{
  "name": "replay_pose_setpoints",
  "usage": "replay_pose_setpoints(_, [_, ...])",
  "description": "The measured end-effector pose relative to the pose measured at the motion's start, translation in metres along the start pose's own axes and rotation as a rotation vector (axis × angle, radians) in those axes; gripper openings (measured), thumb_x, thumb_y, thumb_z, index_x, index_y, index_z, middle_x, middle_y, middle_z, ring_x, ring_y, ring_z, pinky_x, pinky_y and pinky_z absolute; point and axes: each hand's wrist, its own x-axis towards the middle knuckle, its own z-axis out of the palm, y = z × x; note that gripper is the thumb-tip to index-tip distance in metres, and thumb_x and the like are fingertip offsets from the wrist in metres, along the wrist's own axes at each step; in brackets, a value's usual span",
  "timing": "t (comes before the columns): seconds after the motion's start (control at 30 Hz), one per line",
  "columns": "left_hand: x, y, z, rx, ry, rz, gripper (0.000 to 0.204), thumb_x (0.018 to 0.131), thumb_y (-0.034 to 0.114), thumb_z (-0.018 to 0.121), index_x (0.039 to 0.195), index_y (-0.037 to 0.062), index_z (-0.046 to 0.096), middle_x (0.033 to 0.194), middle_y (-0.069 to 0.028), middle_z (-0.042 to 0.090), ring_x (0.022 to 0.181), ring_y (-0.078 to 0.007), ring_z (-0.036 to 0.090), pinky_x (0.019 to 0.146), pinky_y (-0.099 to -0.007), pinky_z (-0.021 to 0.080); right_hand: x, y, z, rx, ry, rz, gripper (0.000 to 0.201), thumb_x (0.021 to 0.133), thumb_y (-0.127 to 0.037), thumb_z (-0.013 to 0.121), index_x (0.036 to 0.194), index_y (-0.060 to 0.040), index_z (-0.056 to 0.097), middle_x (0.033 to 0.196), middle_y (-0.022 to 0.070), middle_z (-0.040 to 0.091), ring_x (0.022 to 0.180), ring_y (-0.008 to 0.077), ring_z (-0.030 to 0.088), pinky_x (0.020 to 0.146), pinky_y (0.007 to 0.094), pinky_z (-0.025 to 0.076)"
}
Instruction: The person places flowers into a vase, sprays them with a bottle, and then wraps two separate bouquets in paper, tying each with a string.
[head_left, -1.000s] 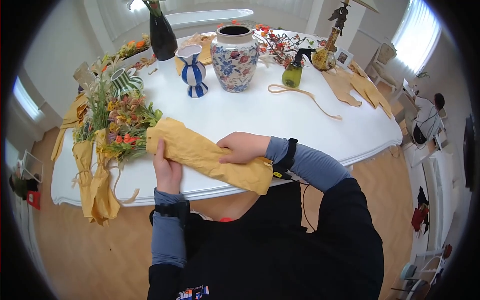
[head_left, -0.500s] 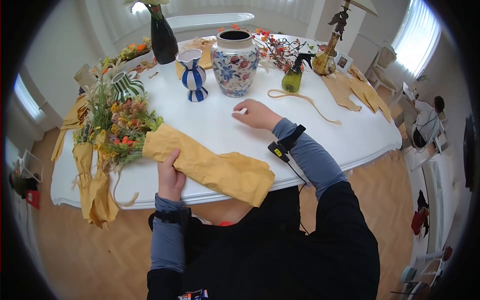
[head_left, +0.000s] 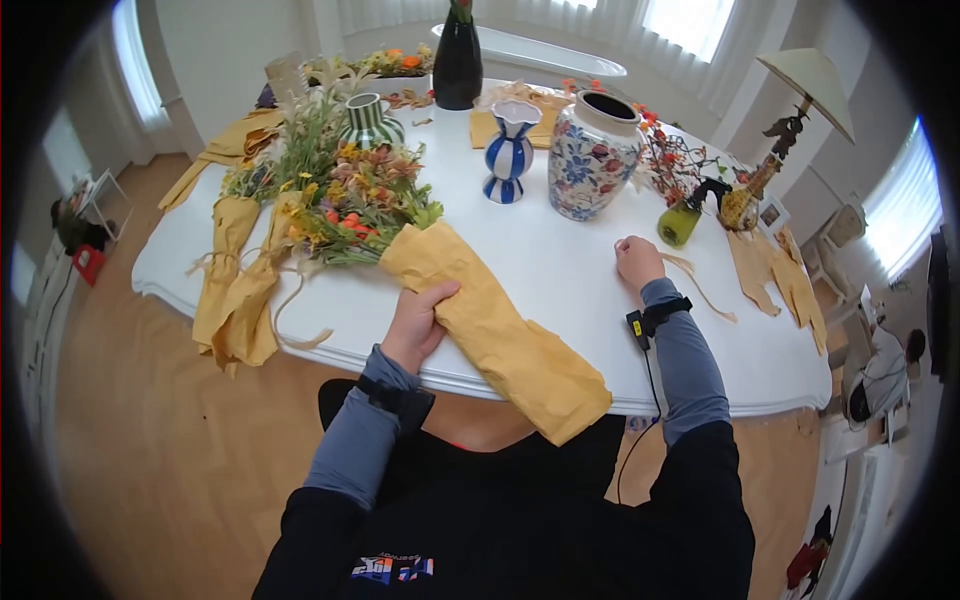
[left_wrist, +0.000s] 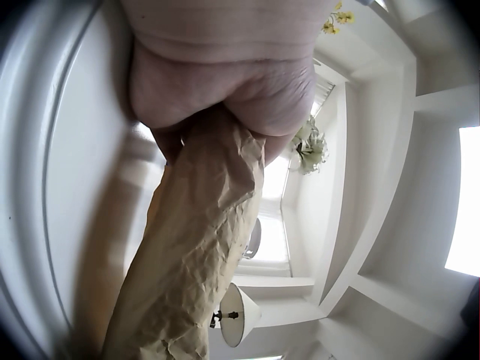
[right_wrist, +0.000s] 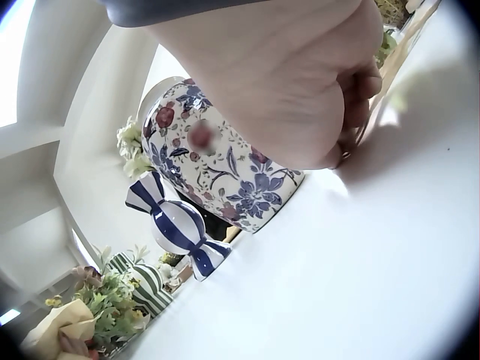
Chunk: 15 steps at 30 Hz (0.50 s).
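My left hand [head_left: 415,325] grips a long, crumpled yellow-tan paper wrap [head_left: 520,345] near its upper end, thumb across the front. Flowers and green leaves [head_left: 370,200] show right at that end, and its lower end slants past the table's front edge. In the left wrist view the paper [left_wrist: 195,240] runs out from under the palm. My right hand [head_left: 640,262] is low over the table beside the spray bottle, fingers curled on a thin tan ribbon [head_left: 705,292]. The right wrist view shows the ribbon [right_wrist: 405,52] running off from the fingertips, which the palm partly hides.
Beyond the hands stand a blue-striped vase [head_left: 507,160], a large floral vase [head_left: 595,160] and a green spray bottle [head_left: 680,222]. Paper-wrapped bouquets [head_left: 235,240] lie at left, overhanging the edge. A lamp [head_left: 815,90] and paper sheets [head_left: 790,285] are at right.
The right hand has let go of the paper wrap and reached forward and right to the ribbon. The left hand keeps its grip on the wrap. The head view has turned left.
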Motion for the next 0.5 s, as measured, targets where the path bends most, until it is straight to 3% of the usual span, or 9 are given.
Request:
replay_pose_setpoints(0.13, [0.000,0.001,-0.002,0.029,-0.015,-0.026,0.044,0.091,0.000,0.066,0.135,-0.0020,0.057,0.128,-0.0122,0.068,0.116,-0.0282,0.068,0.102,-0.0415,0.055,-0.008,-0.049,-0.016,-0.091,-0.136,-0.157,0.025,0.094,-0.028,0.062,0.095,-0.0063,0.074,0.097,0.0192,0.075,0.092,0.0388,0.071,0.085,0.0478,0.055])
replay_pose_setpoints(0.2, [0.000,0.002,-0.002,0.016,-0.030,-0.043,0.045,0.091,0.000,0.066,0.135,-0.0015,0.057,0.128,-0.0122,0.068,0.116,-0.0282,0.067,0.102,-0.0416,0.055,-0.012,-0.078,-0.020,0.118,-0.285,-0.300,0.027,0.099,-0.027,0.062,0.098,-0.0017,0.070,0.093,0.0142,0.075,0.085,0.0317,0.072,0.082,0.0417,0.055])
replay_pose_setpoints(0.23, [0.000,0.002,-0.002,0.019,-0.029,-0.045,0.045,0.091,0.000,0.066,0.135,-0.0015,0.057,0.128,-0.0122,0.068,0.116,-0.0282,0.067,0.102,-0.0416,0.055,-0.015,-0.094,-0.026,0.258,-0.432,-0.308,0.029,0.104,-0.028,0.057,0.101,-0.0013,0.067,0.088,0.0101,0.074,0.077,0.0242,0.069,0.076,0.0358,0.054])
replay_pose_setpoints(0.27, [0.000,0.002,-0.001,0.003,-0.039,-0.042,0.045,0.091,0.000,0.065,0.136,-0.0013,0.056,0.129,-0.0123,0.068,0.116,-0.0283,0.067,0.102,-0.0416,0.055,-0.022,-0.115,-0.035,0.261,-0.432,-0.305,0.029,0.104,-0.028,0.057,0.101,-0.0013,0.067,0.088,0.0101,0.074,0.077,0.0242,0.069,0.076,0.0358,0.054])
replay_pose_setpoints(0.33, [0.001,0.002,0.000,-0.014,-0.051,-0.041,0.046,0.091,0.000,0.065,0.136,-0.0010,0.056,0.129,-0.0123,0.068,0.116,-0.0283,0.067,0.102,-0.0415,0.055,-0.031,-0.151,-0.044,0.472,-0.659,-0.321,0.030,0.104,-0.027,0.057,0.095,-0.0007,0.066,0.083,0.0073,0.071,0.076,0.0187,0.067,0.072,0.0339,0.053])
replay_pose_setpoints(0.37, [0.001,0.002,0.000,-0.037,-0.047,-0.038,0.045,0.091,0.000,0.066,0.135,-0.0015,0.056,0.128,-0.0126,0.067,0.116,-0.0282,0.067,0.101,-0.0413,0.056,-0.032,-0.164,-0.040,0.472,-0.659,-0.319,0.030,0.104,-0.027,0.057,0.095,-0.0007,0.066,0.083,0.0073,0.071,0.076,0.0187,0.067,0.072,0.0339,0.053])
replay_pose_setpoints(0.43, [0.000,0.001,-0.001,-0.065,-0.040,-0.038,0.045,0.091,-0.001,0.067,0.134,-0.0020,0.056,0.128,-0.0130,0.067,0.116,-0.0282,0.067,0.100,-0.0410,0.057,-0.034,-0.185,-0.032,0.518,-0.878,-0.289,0.030,0.104,-0.029,0.058,0.109,-0.0011,0.069,0.082,0.0022,0.068,0.074,0.0125,0.064,0.069,0.0310,0.052])
replay_pose_setpoints(0.47, [0.001,0.002,-0.001,-0.076,-0.056,-0.045,0.044,0.091,0.000,0.067,0.134,-0.0022,0.056,0.127,-0.0130,0.067,0.115,-0.0280,0.068,0.100,-0.0409,0.057,-0.034,-0.194,-0.023,0.515,-0.880,-0.286,0.030,0.104,-0.029,0.058,0.109,-0.0011,0.069,0.082,0.0022,0.068,0.074,0.0125,0.064,0.069,0.0310,0.052])
replay_pose_setpoints(0.5, [0.001,0.002,-0.002,-0.088,-0.072,-0.052,0.044,0.091,0.000,0.067,0.134,-0.0023,0.057,0.127,-0.0131,0.067,0.115,-0.0279,0.068,0.100,-0.0408,0.057,-0.033,-0.200,-0.010,0.484,-0.960,-0.340,0.032,0.103,-0.028,0.060,0.119,-0.0013,0.067,0.090,0.0042,0.071,0.081,0.0141,0.066,0.074,0.0319,0.053])
